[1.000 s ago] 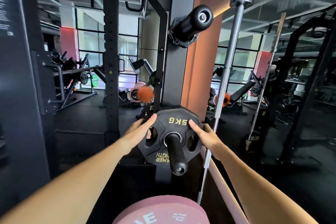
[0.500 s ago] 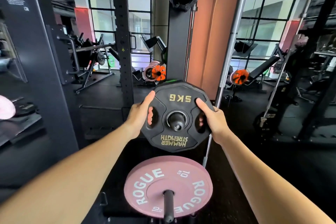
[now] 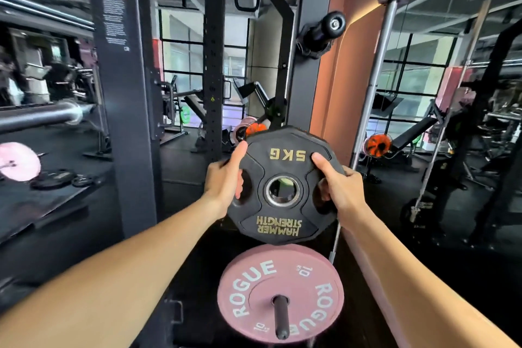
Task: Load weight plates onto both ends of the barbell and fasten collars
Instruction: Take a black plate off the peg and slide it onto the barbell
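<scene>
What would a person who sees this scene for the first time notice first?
Probably the black 5 kg plate in the centre, held free in the air by the left hand and the right hand. Just below it, a pink Rogue plate sits on a storage peg. At the far left, a barbell sleeve lies bare.

Two hands showing, left hand (image 3: pixel 226 183) and right hand (image 3: pixel 343 192). One black 5KG plate (image 3: pixel 284 223). Two pink plates sitting around: racked one (image 3: pixel 248 291), floor one (image 3: pixel 18 161). Two storage pegs (image 3: pixel 281 316) (image 3: pixel 324 28).
</scene>
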The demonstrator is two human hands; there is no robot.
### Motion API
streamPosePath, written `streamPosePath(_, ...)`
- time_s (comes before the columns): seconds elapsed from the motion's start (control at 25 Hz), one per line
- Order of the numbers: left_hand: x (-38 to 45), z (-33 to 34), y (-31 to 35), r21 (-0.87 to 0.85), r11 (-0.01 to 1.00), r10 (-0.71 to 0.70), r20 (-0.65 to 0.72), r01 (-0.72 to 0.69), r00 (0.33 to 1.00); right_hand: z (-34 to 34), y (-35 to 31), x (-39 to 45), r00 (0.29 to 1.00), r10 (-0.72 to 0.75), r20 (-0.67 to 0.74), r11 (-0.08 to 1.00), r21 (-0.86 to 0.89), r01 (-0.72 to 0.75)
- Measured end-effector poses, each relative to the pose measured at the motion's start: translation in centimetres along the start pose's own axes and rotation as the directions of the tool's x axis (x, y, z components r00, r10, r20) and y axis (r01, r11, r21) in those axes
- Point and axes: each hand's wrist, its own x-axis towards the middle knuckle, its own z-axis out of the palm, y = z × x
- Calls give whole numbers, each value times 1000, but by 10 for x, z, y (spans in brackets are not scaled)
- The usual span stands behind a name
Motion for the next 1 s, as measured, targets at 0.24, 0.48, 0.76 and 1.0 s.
streamPosePath(0.24,-63,-150,60,88,994,70,-142,-58,987,117,-24,-93,990,5,139,998,61,-14)
streamPosePath(0.48,-134,-300,102,200,979,115,-384,-39,916,249,-20,-176,923,32,382,987,132,-89)
streamPosePath(0.76,-180,-424,136,237,971,171,-630,-22,758,372,-35,-239,797,58,601,978,124,-165)
streamPosePath(1.0,-151,-503,140,261,965,190,-693,-4,696,455,-29,-243,740,61,669,972,129,-197)
